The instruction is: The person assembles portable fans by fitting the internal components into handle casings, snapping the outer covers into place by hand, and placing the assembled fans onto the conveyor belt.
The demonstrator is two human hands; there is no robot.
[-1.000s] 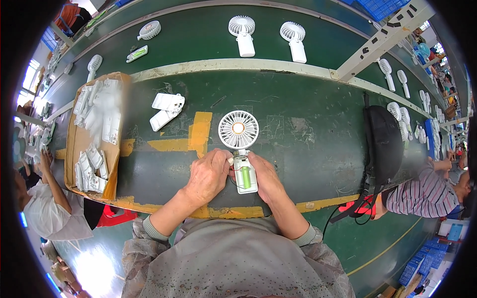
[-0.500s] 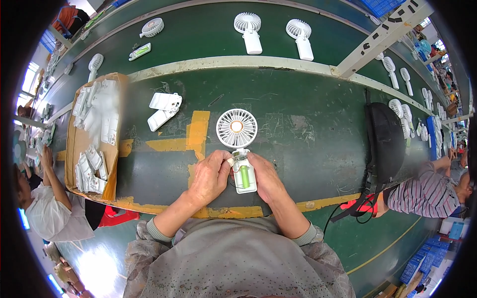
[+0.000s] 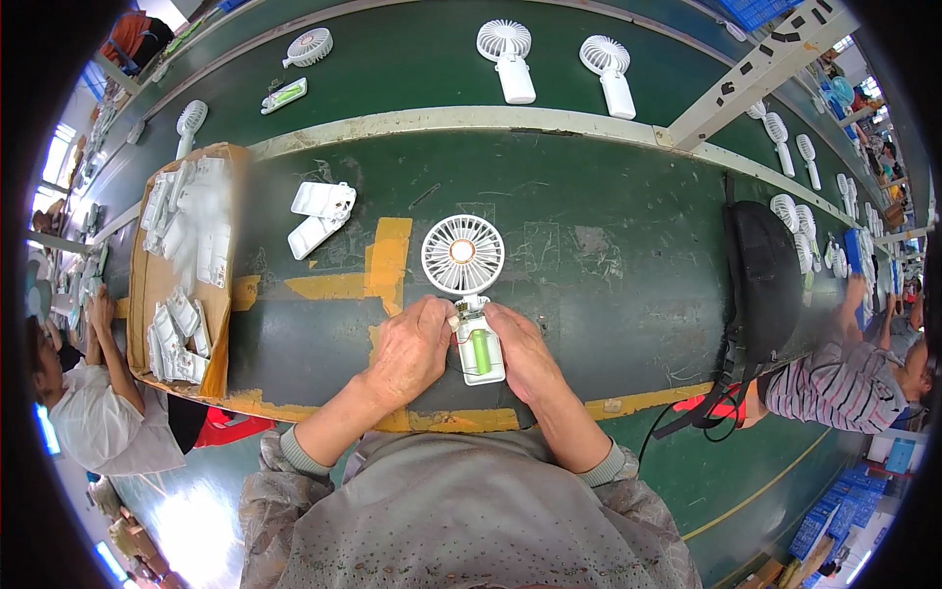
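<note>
A white handheld fan (image 3: pixel 463 254) lies on the green bench in front of me, its round grille pointing away and its handle toward me. The handle is open, showing a green battery cell (image 3: pixel 480 351) and a small circuit board near the neck. My left hand (image 3: pixel 410 348) pinches at the left of the neck, by the board and thin wires; what its fingertips hold is hidden. With closed fingers, my right hand (image 3: pixel 525 351) grips the right edge of the handle. Left of the fan lie two white handle shells (image 3: pixel 322 218), partly overlapping.
A cardboard box (image 3: pixel 224 324) of white plastic parts stands at the left. A black backpack (image 3: pixel 763 285) lies at the right. Beyond the metal rail (image 3: pixel 471 120), a belt carries several white fans (image 3: pixel 512 61). Co-workers sit on both sides.
The fans on the belt have shifted slightly right. The fan between my hands has moved a little left, and both hands keep their hold. At the right, a co-worker's arm has reached up toward the belt.
</note>
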